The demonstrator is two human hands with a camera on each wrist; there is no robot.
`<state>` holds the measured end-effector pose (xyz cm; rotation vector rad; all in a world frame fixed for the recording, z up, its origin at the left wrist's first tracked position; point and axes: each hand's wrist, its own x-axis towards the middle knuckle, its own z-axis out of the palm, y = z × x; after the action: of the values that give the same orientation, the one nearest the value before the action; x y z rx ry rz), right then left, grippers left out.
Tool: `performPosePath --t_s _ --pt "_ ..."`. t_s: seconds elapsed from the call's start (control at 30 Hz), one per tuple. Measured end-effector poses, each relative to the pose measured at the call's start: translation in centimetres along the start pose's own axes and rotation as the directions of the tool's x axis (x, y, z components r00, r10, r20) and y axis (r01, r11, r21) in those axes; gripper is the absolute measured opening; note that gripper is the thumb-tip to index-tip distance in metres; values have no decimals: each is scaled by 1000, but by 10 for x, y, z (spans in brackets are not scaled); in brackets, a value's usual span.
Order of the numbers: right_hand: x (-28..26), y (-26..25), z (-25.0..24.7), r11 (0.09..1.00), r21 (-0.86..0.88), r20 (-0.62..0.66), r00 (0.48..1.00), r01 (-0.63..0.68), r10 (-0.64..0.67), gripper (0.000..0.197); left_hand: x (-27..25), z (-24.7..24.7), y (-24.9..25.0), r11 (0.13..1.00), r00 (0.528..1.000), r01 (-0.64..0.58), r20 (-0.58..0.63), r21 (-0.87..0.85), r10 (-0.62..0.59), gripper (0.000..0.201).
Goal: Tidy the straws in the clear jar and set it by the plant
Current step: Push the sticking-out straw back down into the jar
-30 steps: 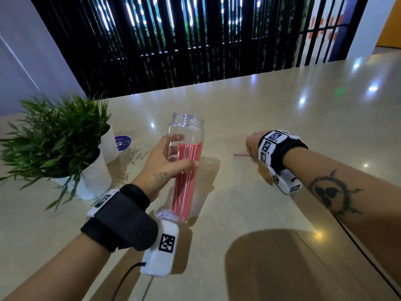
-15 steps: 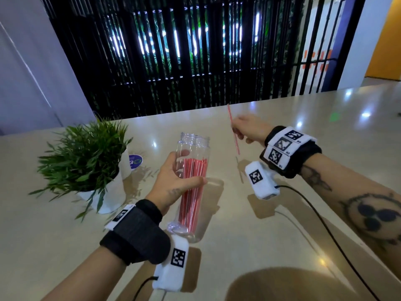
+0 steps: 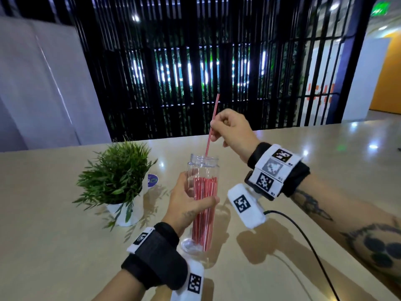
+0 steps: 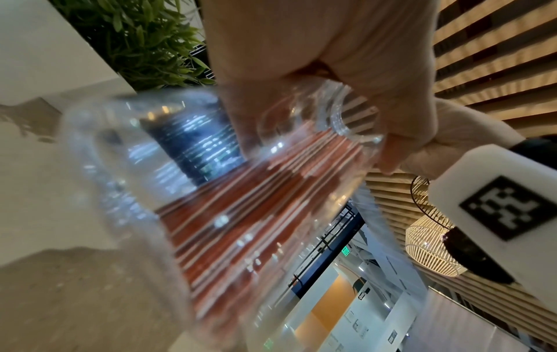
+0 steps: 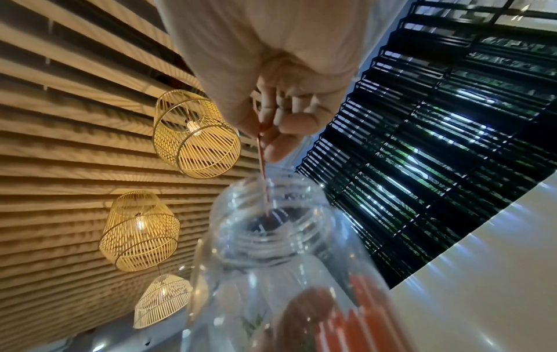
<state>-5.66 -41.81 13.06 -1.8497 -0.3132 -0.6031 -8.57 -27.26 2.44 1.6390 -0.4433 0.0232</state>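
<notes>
A tall clear jar (image 3: 202, 170) stands tilted on the table, holding several red-and-white straws (image 3: 204, 211). My left hand (image 3: 191, 203) grips the jar around its middle; in the left wrist view the jar (image 4: 126, 166) and its straws (image 4: 247, 214) fill the frame, with my left hand (image 4: 377, 100) around it. My right hand (image 3: 225, 129) pinches one red straw (image 3: 211, 129) above the jar, its lower end entering the mouth. The right wrist view shows my right hand (image 5: 271, 133), that straw (image 5: 261, 166) and the jar's rim (image 5: 271, 228). A green plant (image 3: 117, 177) in a white pot sits to the jar's left.
The beige table (image 3: 282, 246) stretches right and toward me. A cable (image 3: 303, 235) runs from my right wrist across it. A round blue sticker (image 3: 152, 180) lies behind the plant. Black slatted screens (image 3: 195, 61) stand behind the table's far edge.
My right hand lifted a loose straw off the table, carried it left and up over the jar, and turned it nearly upright with its tip in the mouth. The left hand kept its grip.
</notes>
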Motion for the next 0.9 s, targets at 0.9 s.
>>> performPosePath --t_s 0.9 --pt "-42 -33 8 998 45 -137 990 50 -44 13 -7 -20 15 982 974 -185 -143 -30 179 69"
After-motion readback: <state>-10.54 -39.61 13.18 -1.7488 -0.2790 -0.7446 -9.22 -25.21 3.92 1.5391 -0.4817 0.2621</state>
